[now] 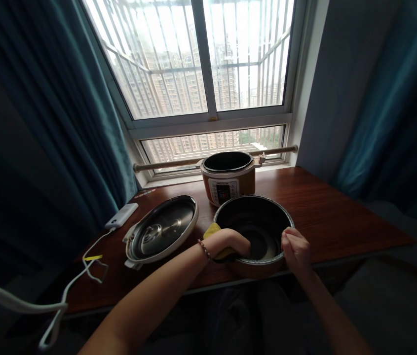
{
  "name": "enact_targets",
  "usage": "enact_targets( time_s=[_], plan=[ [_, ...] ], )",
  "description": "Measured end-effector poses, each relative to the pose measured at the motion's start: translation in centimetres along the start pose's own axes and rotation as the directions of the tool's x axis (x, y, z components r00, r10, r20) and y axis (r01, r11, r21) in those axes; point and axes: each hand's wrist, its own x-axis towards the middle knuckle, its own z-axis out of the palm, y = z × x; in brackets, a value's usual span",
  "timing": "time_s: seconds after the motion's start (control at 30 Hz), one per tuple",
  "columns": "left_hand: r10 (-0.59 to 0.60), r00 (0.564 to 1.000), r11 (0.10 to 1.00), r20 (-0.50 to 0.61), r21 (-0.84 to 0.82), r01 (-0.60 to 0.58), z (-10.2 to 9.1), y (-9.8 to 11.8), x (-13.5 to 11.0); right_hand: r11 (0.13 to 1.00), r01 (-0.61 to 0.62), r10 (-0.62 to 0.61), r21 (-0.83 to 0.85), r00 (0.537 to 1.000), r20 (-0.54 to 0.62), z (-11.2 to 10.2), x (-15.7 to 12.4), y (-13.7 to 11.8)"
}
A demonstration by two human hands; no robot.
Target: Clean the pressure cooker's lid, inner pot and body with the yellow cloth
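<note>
Near the table's front edge stands a dark-lined inner pot (pixel 256 209) with a bright metal rim. My right hand (pixel 296 250) is closed on the right side of that rim. My left hand (pixel 230 241) reaches over the left rim into the pot, its fingers bent down and partly hidden. A yellow cloth (pixel 211 230) is bunched in and under it, draped over the pot's edge. Behind the pot sits the electric pressure cooker (pixel 248 185), its top uncovered and its control panel facing me. To the left lies the round cooker lid (pixel 171 224), dark inner face up.
A white power strip (pixel 121 215) lies at the table's left edge, its white cable (pixel 69 286) looping down beside it, with a yellow tag (pixel 93 258). The wooden table (pixel 326 212) meets a barred window (pixel 211 118). Blue curtains (pixel 63 98) hang at both sides.
</note>
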Motion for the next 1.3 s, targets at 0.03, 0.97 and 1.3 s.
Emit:
enact_targets(
  time_s=[0.03, 0.97, 1.3],
  plan=[
    [0.014, 0.997, 1.000, 0.074, -0.018, -0.013, -0.1, 0.9, -0.2, 1.000, -0.001, 0.001, 0.002, 1.000, 0.003, 0.0, 0.0, 0.0],
    [-0.164, 0.663, 0.985, -0.730, -0.079, 0.156, -5.2, -7.0, 0.0, 0.993, 0.007, 0.039, -0.118, 0.926, 0.376, -1.9, 1.6, -0.4],
    [-0.147, 0.668, 0.985, -0.729, -0.043, 0.169, -5.1, -7.7, 0.5, 0.953, -0.235, 0.275, -0.190, 0.416, 0.867, 4.7, 7.0, -8.9]
  ],
)
